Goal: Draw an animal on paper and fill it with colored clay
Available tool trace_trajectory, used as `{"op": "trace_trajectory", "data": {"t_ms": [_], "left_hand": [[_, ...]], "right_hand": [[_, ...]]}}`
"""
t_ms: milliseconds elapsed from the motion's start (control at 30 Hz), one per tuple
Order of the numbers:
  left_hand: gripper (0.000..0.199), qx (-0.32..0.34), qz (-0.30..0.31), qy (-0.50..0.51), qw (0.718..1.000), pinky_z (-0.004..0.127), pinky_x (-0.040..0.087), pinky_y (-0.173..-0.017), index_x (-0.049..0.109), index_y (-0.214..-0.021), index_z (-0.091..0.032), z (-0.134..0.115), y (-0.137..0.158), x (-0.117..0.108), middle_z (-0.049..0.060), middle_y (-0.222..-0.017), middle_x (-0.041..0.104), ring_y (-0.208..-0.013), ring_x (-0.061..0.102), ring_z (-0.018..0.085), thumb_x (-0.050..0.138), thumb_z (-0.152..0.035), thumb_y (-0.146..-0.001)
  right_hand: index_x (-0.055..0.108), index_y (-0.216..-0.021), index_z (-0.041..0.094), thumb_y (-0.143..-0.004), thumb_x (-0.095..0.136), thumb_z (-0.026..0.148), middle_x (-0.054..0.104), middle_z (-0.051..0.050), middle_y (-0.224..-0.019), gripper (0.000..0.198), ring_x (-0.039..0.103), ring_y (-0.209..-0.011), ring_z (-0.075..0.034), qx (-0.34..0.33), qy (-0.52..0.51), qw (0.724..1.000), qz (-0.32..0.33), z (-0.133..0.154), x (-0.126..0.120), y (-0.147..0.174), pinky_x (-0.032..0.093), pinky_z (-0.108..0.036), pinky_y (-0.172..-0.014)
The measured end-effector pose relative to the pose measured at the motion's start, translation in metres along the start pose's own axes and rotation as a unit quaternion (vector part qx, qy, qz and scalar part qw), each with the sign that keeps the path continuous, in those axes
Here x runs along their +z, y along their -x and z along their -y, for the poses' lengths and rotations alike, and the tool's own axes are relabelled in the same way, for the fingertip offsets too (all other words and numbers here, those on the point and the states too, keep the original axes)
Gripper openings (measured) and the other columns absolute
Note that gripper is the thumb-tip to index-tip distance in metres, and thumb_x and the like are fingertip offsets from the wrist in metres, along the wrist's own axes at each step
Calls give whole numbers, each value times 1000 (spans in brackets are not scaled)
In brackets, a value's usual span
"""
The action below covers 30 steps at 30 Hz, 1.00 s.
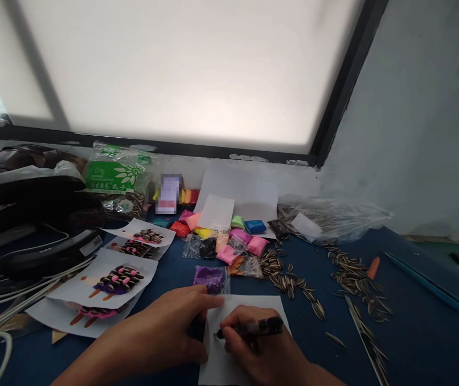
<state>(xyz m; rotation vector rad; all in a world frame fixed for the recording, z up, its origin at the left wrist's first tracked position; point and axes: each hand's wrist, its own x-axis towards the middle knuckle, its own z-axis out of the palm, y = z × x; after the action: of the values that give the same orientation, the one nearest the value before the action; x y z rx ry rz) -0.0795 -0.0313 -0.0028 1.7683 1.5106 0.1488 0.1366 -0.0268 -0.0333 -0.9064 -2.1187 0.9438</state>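
Observation:
In my right hand [267, 348] is a black pen [269, 325], gripped between the fingers and slanting left. Its tip is at a white sheet of paper [253, 302], close to a small dark mark. My left hand [165, 327] rests at the sheet's left edge, index finger stretched over the paper and thumb apart from it. Just beyond the sheet lies a purple clay packet [209, 279]. To the left, paper cards [104, 276] overlap, bearing sunflower seeds and pink and purple clay in hedgehog-like shapes.
Several coloured clay packets [227, 254] lie beyond the sheet. Loose sunflower seeds [289, 281], blue tweezers [426, 281] and a metal blade-like tool [364, 338] are on the right. A phone [169, 194] leans at the back beside a green seed bag [117, 177]. White cables [24, 295] run along the left.

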Motion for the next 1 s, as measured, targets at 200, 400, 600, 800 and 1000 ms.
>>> {"op": "trace_trajectory", "data": {"t_ms": [200, 400, 600, 800, 1000], "left_hand": [[82, -2, 1, 7, 1000, 44, 30, -116, 63, -139, -42, 0, 0, -1, 2, -154, 51, -145, 38, 36, 79, -27, -60], [75, 43, 5, 6, 999, 40, 38, -109, 65, -137, -42, -2, -2, -2, 0, -135, 64, -133, 49, 36, 78, -23, -65], [65, 98, -16, 6, 995, 32, 47, -94, 68, -133, -34, 2, -2, -2, 1, -114, 69, -111, 61, 30, 76, -25, -69], [37, 134, -78, 31, 987, 28, 51, -69, 74, -118, -26, 4, -11, -7, 2, -91, 72, -81, 68, 24, 59, -39, -88], [48, 123, -230, -61, 963, 42, 50, -87, 69, -126, -22, 3, -23, -7, 13, -126, 65, -109, 62, 34, 44, -45, -91]], "right_hand": [[67, -81, 18, -90, 52, 25, 67, -2, -66, 19, 57, -54, -14, 0, 2, 1000, 4, -2, 0, -1, 41, -22, -51], [59, -75, 20, -92, 50, 29, 54, 3, -61, 21, 48, -51, -11, 15, 9, 1000, -22, 12, -11, -4, 34, -23, -48], [46, -65, 22, -98, 39, 41, 50, 2, -61, 38, 47, -56, -14, 118, 95, 988, -17, 24, -51, -4, 35, -27, -55], [45, -62, 23, -95, 52, 40, 59, -5, -64, 38, 53, -58, -18, 259, 261, 929, 40, 13, -85, 8, 32, -29, -54], [69, -71, 15, -103, 52, 35, 75, -15, -81, 41, 70, -71, -28, 307, 431, 840, 124, 23, -90, 13, 34, -30, -55]]}}
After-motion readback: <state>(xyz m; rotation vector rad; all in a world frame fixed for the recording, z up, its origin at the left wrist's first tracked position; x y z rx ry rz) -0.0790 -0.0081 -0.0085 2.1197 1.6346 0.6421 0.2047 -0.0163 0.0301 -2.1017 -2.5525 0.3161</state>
